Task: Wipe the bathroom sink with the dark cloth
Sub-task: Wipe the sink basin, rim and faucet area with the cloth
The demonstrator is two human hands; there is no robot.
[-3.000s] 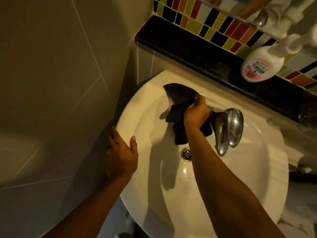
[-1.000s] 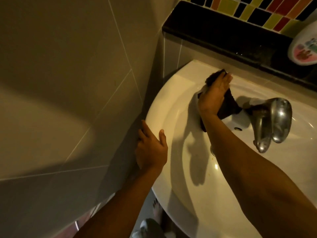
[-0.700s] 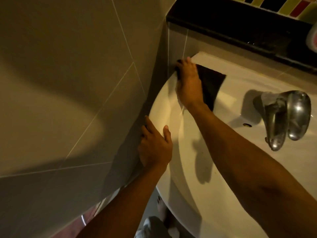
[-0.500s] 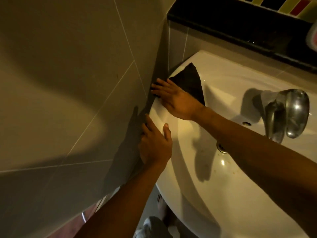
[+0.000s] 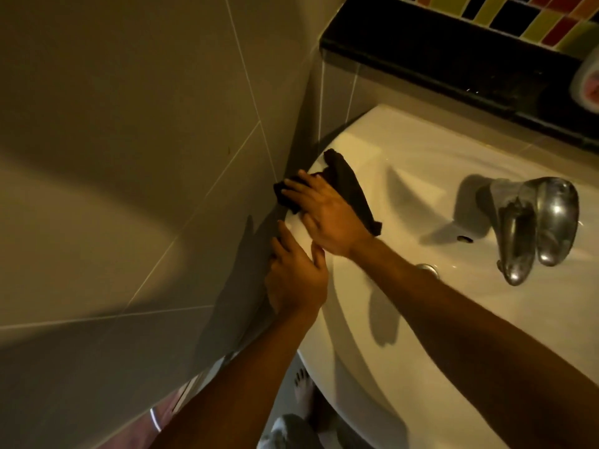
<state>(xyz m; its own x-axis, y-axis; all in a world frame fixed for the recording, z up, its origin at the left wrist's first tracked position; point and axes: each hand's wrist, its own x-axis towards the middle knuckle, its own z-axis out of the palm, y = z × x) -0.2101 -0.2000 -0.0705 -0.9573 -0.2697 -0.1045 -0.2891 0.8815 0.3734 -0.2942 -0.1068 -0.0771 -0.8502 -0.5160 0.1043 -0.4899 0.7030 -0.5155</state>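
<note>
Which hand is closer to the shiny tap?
Right. The right hand presses the dark cloth on the sink rim, left of the tap. The left hand rests on the rim farther away.

Dim amber light throws hard shadows across sink [image 5: 421,150].

Legible txt, brands, nos., signs: none. Right edge, bottle [image 5: 588,85] on black ledge [image 5: 421,43]: label only partly in frame, pink patch, print too blurred & cropped to read.
</note>
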